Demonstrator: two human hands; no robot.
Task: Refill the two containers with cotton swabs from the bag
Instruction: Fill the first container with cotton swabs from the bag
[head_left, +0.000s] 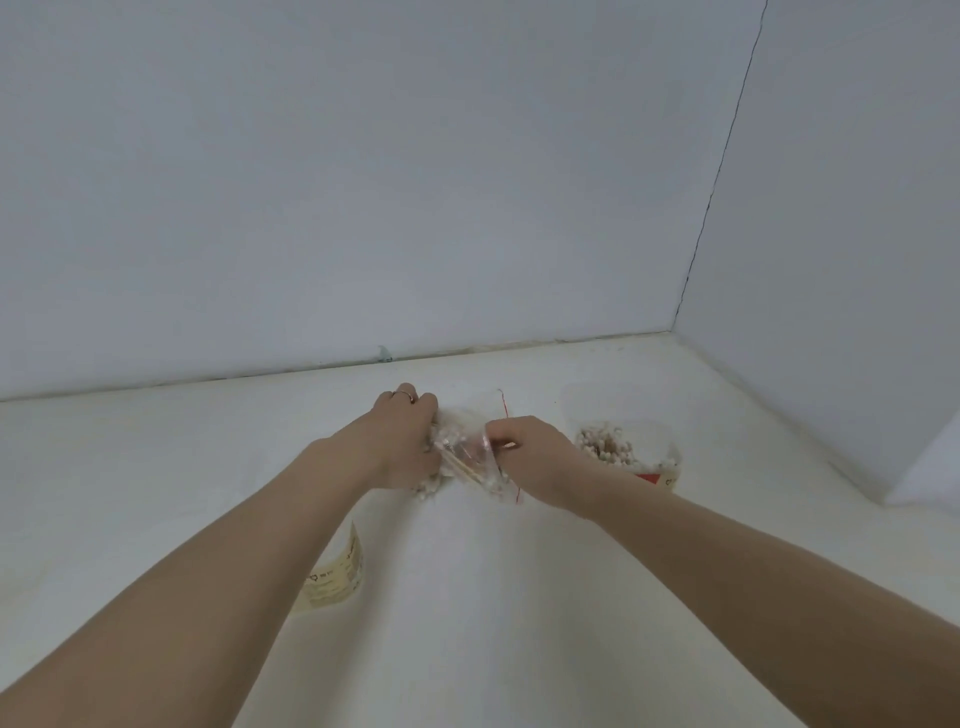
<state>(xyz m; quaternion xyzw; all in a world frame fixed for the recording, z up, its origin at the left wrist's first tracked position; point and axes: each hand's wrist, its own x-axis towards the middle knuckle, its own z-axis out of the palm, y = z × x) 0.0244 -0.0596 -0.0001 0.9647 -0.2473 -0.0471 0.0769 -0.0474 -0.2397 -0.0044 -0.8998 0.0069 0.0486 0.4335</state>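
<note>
White walls meet in a corner at the upper right, above a white tabletop (156, 467) that runs to the back wall. Both hands work at the middle of the surface, near its far edge. Between them lies a clear plastic bag (475, 449) with a red seal line, holding wooden-stemmed cotton swabs (457, 467). Left hand (402, 441), ring on one finger, has its fingers curled down into the swabs at the bag's left side, gripping them. Right hand (535, 457) pinches the bag's plastic at its right side.

One clear container (623, 441) stands just right of the right hand, apart from it, with swab heads upright inside and a red label on its wall. A second container (335, 577), yellow-labelled, sits near the left forearm and is largely hidden by it; its contents cannot be told.

Open tabletop extends left of the left arm and between the forearms.
</note>
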